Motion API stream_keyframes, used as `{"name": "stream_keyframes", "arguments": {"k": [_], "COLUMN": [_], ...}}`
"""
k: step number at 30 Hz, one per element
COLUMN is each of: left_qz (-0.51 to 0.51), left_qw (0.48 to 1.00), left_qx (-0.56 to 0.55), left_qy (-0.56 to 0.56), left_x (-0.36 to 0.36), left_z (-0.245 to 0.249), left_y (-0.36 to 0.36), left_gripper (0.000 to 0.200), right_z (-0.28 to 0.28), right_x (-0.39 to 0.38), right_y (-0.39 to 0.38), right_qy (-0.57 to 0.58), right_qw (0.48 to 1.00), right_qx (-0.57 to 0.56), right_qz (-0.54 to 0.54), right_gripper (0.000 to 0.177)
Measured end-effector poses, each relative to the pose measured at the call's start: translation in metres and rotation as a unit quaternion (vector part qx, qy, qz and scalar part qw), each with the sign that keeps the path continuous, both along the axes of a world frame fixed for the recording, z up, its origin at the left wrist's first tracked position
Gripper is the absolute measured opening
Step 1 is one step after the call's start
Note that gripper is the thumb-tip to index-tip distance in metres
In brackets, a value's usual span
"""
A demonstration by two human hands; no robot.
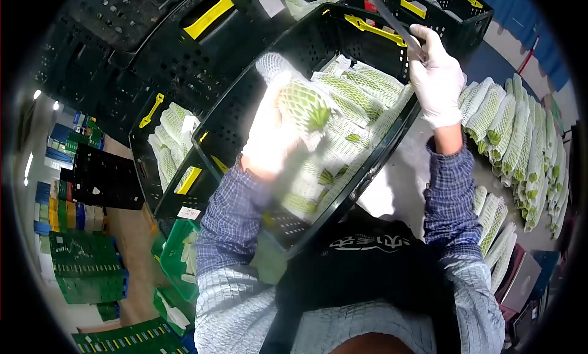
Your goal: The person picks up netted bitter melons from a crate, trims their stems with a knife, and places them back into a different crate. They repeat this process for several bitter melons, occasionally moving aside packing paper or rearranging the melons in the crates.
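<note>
My left hand (269,130), in a white glove and washed out by glare, is wrapped round a green vegetable in a white foam net (306,106). It is above the left part of a dark green crate (383,149), in which several net-wrapped vegetables (358,94) lie. My right hand (438,78), also white-gloved, is closed on the lower end of a knife-like blade (395,23) beyond the crate's right edge. The blade points up and to the left.
Many net-wrapped vegetables (520,146) are piled on the table at the right. More crates (184,54) stand at the upper left, one holding wrapped vegetables (171,139). A light green basket (174,256) is at the lower left, near my left sleeve.
</note>
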State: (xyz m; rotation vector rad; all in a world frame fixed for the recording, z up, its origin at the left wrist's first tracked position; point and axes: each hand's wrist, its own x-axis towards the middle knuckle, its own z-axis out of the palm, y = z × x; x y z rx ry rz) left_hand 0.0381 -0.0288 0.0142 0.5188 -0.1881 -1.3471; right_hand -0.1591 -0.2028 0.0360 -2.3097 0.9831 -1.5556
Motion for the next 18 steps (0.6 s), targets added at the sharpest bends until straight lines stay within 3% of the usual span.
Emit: {"name": "stream_keyframes", "arguments": {"k": [2, 4, 5, 6, 7, 8, 10, 11, 12, 13, 15, 18], "left_qz": [-0.020, -0.001, -0.048, -0.083, -0.068, -0.069, -0.033, -0.074, -0.114, -0.139, -0.083, -0.129], "left_qw": [0.999, 0.997, 0.997, 0.990, 0.995, 0.990, 0.957, 0.956, 0.951, 0.946, 0.917, 0.868], "left_qx": [0.010, 0.002, -0.060, -0.098, -0.071, -0.050, -0.042, -0.121, -0.134, -0.146, -0.118, -0.091], "left_qy": [0.027, -0.081, -0.013, 0.056, -0.031, -0.116, -0.286, -0.257, -0.253, -0.252, -0.373, -0.472], "left_x": [-0.002, -0.009, -0.020, -0.021, -0.018, -0.014, -0.023, -0.020, -0.022, -0.027, -0.054, -0.043], "left_z": [0.005, 0.009, 0.014, 0.012, 0.010, 0.008, 0.023, 0.019, 0.022, 0.029, 0.034, 0.022], "left_y": [-0.003, -0.003, -0.001, 0.000, 0.007, 0.014, 0.021, 0.016, 0.015, 0.015, 0.019, 0.015], "left_gripper": [0.034, 0.037, 0.040, 0.052, 0.063, 0.075, 0.098, 0.108, 0.109, 0.110, 0.110, 0.092], "right_z": [-0.001, 0.000, 0.002, -0.004, 0.000, -0.003, 0.001, 0.002, -0.008, -0.016, -0.018, -0.043], "right_x": [-0.004, -0.011, -0.006, 0.000, -0.001, 0.007, -0.005, -0.013, -0.018, -0.031, -0.077, -0.151], "right_y": [0.002, 0.019, 0.027, 0.037, 0.043, 0.044, 0.046, 0.047, 0.043, 0.042, 0.057, 0.062], "right_qy": [-0.045, -0.019, 0.010, 0.007, 0.067, 0.027, 0.052, 0.064, -0.034, -0.096, -0.123, -0.048], "right_qw": [0.986, 0.944, 0.933, 0.926, 0.934, 0.937, 0.930, 0.923, 0.882, 0.887, 0.842, 0.941], "right_qx": [0.082, 0.122, 0.140, 0.177, 0.154, 0.075, 0.180, 0.231, 0.280, 0.226, 0.325, 0.257], "right_qz": [0.137, 0.305, 0.332, 0.334, 0.316, 0.341, 0.316, 0.301, 0.377, 0.391, 0.411, 0.213], "right_gripper": [0.022, 0.031, 0.036, 0.045, 0.060, 0.074, 0.078, 0.081, 0.078, 0.078, 0.076, 0.070]}}
